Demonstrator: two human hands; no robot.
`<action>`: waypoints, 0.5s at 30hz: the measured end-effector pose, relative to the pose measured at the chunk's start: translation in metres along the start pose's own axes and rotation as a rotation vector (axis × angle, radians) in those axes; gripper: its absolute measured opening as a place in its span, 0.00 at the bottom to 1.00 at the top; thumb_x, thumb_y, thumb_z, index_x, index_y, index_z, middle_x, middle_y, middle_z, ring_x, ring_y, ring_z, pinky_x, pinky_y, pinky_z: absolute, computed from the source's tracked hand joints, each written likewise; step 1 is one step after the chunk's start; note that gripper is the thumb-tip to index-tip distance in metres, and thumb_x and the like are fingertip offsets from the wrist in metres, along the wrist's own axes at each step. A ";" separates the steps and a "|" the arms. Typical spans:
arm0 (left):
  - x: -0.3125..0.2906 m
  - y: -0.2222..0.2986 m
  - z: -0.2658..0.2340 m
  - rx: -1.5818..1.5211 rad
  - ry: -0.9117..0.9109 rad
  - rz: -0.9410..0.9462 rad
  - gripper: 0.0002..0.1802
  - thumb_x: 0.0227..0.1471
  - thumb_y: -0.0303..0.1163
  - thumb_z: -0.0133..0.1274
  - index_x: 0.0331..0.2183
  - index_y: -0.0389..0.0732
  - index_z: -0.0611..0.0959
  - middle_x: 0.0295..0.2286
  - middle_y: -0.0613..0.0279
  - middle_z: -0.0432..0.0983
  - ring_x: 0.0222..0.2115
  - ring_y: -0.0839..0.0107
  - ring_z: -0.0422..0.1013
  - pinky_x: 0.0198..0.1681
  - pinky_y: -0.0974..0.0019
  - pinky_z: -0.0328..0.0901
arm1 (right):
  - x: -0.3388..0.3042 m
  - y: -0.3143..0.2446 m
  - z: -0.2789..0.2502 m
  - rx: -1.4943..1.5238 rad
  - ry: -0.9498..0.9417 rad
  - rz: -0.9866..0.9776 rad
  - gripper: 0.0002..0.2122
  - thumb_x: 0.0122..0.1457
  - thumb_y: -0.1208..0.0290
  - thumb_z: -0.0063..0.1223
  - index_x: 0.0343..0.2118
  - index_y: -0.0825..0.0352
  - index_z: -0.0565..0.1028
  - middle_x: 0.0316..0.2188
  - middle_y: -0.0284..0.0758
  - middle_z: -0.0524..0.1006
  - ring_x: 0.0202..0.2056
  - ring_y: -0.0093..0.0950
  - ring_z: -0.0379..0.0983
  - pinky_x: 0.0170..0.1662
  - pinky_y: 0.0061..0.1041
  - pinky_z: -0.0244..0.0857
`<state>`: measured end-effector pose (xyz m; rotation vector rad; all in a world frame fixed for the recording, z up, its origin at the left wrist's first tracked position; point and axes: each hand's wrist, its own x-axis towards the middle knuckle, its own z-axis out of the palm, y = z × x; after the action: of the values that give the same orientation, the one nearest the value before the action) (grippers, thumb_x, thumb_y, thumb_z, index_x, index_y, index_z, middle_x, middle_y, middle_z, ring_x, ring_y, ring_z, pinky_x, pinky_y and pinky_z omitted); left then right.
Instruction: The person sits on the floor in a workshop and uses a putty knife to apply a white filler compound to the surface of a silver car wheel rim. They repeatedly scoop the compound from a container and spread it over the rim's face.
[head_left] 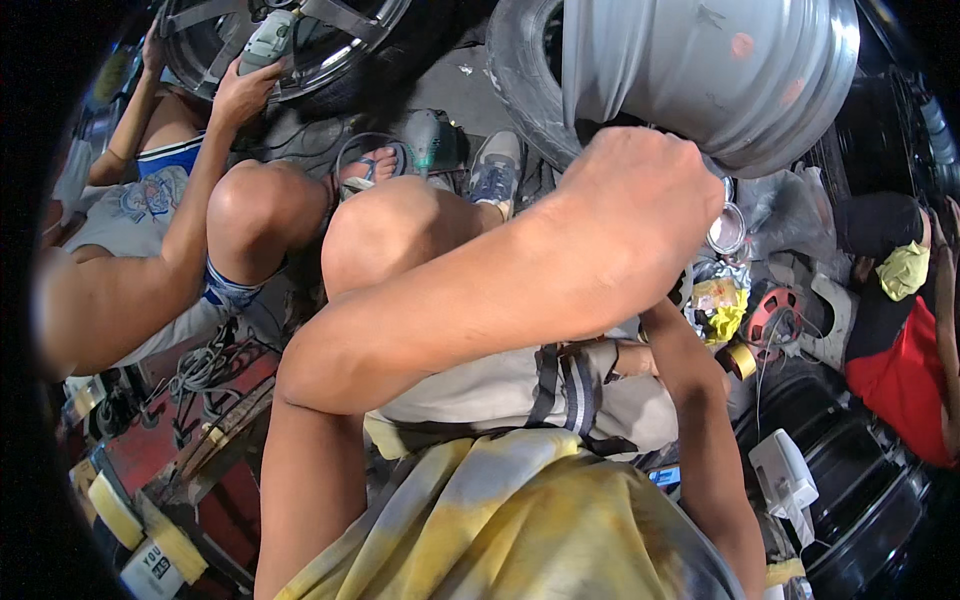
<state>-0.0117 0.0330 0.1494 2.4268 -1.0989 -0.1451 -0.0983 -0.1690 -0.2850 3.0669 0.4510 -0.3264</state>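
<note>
Clenched left hand (648,190) near one grey rim (720,75).

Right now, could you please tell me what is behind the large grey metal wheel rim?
Behind the grey metal wheel rim, the left part of a dusty grey rubber tyre shows; the rim covers the rest.

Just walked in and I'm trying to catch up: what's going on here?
The person's left hand is curled at the lower edge of a grey wheel rim; what its fingers grip, if anything, is hidden. The right hand is out of sight behind the left arm. At upper left, a co-worker's hand holds a power tool at a spoked wheel.
</note>
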 end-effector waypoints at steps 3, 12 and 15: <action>-0.008 -0.013 -0.003 -0.002 -0.025 -0.061 0.07 0.41 0.25 0.56 0.24 0.30 0.82 0.23 0.41 0.76 0.29 0.45 0.77 0.31 0.53 0.72 | 0.014 -0.049 -0.015 -0.300 -0.129 -0.025 0.17 0.59 0.59 0.50 0.48 0.61 0.78 0.43 0.37 0.76 0.48 0.35 0.71 0.46 0.41 0.65; 0.005 -0.021 -0.001 0.035 -0.106 -0.075 0.08 0.49 0.27 0.57 0.27 0.31 0.84 0.25 0.42 0.78 0.31 0.46 0.77 0.36 0.51 0.73 | 0.008 0.003 -0.032 0.261 0.025 -0.199 0.08 0.57 0.71 0.47 0.32 0.62 0.79 0.30 0.44 0.80 0.34 0.40 0.79 0.37 0.36 0.71; 0.004 -0.018 0.002 0.055 -0.122 -0.084 0.09 0.50 0.29 0.58 0.28 0.31 0.84 0.26 0.42 0.79 0.32 0.46 0.77 0.37 0.51 0.73 | -0.003 0.006 -0.057 0.346 0.195 -0.155 0.07 0.57 0.72 0.47 0.28 0.65 0.78 0.25 0.45 0.80 0.30 0.43 0.79 0.37 0.37 0.72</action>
<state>0.0033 0.0400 0.1400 2.5436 -1.0660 -0.2978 -0.0880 -0.1723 -0.2290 3.4265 0.7122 -0.1176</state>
